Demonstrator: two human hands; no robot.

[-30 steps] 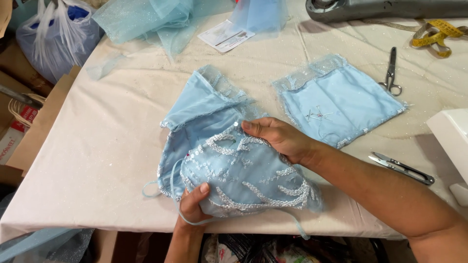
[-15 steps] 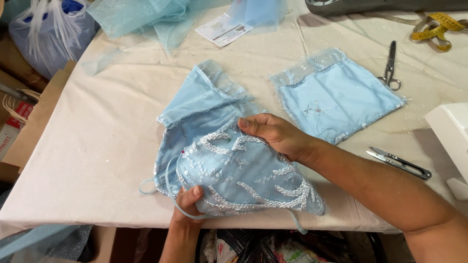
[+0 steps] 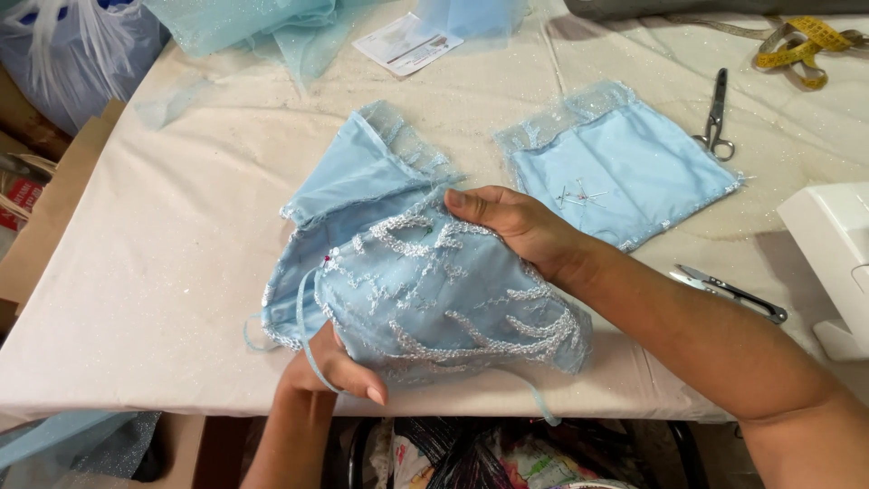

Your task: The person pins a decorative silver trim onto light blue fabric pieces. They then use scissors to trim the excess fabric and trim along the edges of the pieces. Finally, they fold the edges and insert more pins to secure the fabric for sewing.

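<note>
Left hand (image 3: 335, 371) pinches the embroidered blue garment piece's (image 3: 434, 290) near edge; right hand (image 3: 511, 226) presses flat on top, apparently aligning layers that need pinning.

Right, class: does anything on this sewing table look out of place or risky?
Loose pins lie bare on the flat blue fabric panel, easy to scatter. The yellow tape measure sits in a tangle. Otherwise nothing stands out; both hands rest on the lace-trimmed piece.

Two light-blue fabric pieces: embroidered piece (image 3: 434, 290) and flat panel (image 3: 625, 163). One pair of scissors (image 3: 715, 113), one thread snips (image 3: 729, 292), one yellow tape measure (image 3: 801, 45), one paper card (image 3: 407, 43), two hands.
</note>
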